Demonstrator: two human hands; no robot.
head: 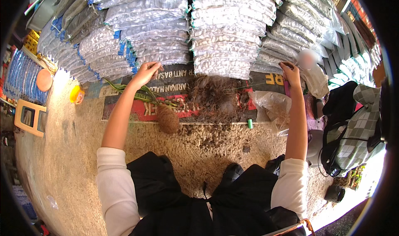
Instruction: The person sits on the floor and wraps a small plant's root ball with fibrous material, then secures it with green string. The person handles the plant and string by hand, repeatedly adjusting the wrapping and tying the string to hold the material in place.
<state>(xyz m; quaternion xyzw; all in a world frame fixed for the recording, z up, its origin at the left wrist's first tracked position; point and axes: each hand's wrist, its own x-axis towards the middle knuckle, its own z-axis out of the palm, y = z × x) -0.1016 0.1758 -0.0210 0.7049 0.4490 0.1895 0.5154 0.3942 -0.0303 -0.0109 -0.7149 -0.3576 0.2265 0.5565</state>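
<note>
My left hand [148,74] is raised over the left part of a printed sheet [268,79], with thumb and fingers drawn together. My right hand [290,73] is held up at the right with its fingertips close together. A thin green strand crosses the sheet toward it; whether either hand grips the strand is unclear. Below my left hand lie long snake plant leaves [149,95], their base against a brown fibre-covered ball [168,119]. Between my hands spreads a heap of dark soil and brown fibres [215,95]. A crumpled clear plastic bag [271,103] lies beneath my right forearm.
Stacked clear bags of white pebbles [224,33] rise behind the sheet. A small green cylinder [250,123] lies at its front edge. At left are a yellow tub [77,94] and a plastic stool [30,117]. A person [314,78] is at right, near a checkered cloth [355,133].
</note>
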